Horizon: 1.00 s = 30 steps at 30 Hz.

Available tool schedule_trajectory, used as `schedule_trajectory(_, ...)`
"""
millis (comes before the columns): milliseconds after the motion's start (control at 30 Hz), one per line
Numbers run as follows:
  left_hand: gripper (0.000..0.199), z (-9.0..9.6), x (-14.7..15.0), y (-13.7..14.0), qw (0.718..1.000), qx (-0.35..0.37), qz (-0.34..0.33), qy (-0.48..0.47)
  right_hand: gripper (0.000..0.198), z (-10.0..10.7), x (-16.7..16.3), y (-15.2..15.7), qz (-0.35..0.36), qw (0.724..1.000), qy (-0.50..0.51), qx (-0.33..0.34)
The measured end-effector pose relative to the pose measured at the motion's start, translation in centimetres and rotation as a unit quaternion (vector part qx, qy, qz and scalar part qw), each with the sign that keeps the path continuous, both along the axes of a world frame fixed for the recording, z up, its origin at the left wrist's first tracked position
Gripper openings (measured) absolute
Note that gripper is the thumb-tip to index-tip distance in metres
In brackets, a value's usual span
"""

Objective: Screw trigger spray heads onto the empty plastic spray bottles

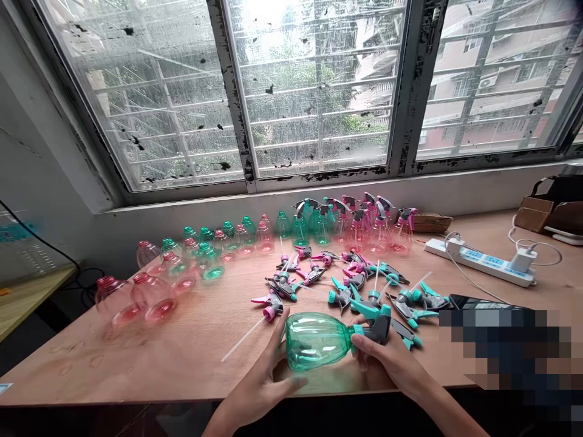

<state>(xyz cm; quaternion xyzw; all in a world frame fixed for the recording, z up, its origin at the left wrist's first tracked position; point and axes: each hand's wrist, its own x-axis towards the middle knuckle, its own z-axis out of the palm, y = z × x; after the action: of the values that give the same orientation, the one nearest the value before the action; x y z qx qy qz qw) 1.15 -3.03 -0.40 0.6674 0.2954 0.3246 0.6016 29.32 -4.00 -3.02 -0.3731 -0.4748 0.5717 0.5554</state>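
Observation:
A clear green spray bottle lies sideways near the table's front edge. My left hand cups its base from below and behind. My right hand grips the bottle's neck, where a grey and teal trigger sprayer head sits on it. Just behind lies a scatter of several loose trigger heads, pink and teal, with white dip tubes.
Open pink and green bottles stand at the left and along the back. Finished bottles with sprayers stand by the window sill. A white power strip with a charger lies at the right, near cardboard boxes. A blurred dark patch covers the right front.

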Motion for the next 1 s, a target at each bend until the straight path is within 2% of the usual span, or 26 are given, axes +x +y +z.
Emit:
schedule_trajectory(200, 0.091, -0.05, -0.20, 0.18, 1.000, -0.025, -0.006, -0.005, 0.037, 0.59, -0.12, -0.08, 0.010, 1.000, -0.009, 0.008)
schedule_trajectory(367, 0.096, 0.33, 0.09, -0.10, 1.000, 0.002, -0.002, -0.002, 0.038, 0.70, -0.15, -0.14, 0.007, 1.000, -0.017, 0.008)
schedule_trajectory(533, 0.103, -0.23, -0.11, 0.13, 1.000, -0.003, 0.001, -0.020, 0.036, 0.52, 0.09, -0.20, 0.021, 0.999, -0.044, 0.013)
schedule_trajectory(600, 0.094, -0.39, -0.26, 0.28, 1.000, -0.007, -0.003, -0.024, 0.043, 0.43, 0.08, -0.25, 0.029, 0.998, -0.056, 0.018)
schedule_trajectory(667, 0.084, -0.33, -0.33, 0.32, 1.000, -0.008, -0.005, -0.016, 0.041, 0.30, -0.03, -0.32, 0.027, 0.998, -0.054, 0.012)
schedule_trajectory(733, 0.088, -0.10, -0.27, 0.23, 1.000, -0.011, -0.003, -0.007, 0.036, 0.18, -0.21, -0.42, 0.011, 0.999, -0.034, -0.004)
schedule_trajectory(833, 0.096, 0.26, -0.05, 0.00, 1.000, -0.011, 0.002, -0.006, 0.038, 0.14, -0.45, -0.61, -0.008, 1.000, -0.004, -0.028)
schedule_trajectory(1000, 0.105, 0.02, -0.01, 0.09, 1.000, -0.015, 0.011, -0.015, 0.039, 0.33, -0.56, -0.76, -0.008, 0.999, 0.007, -0.032)
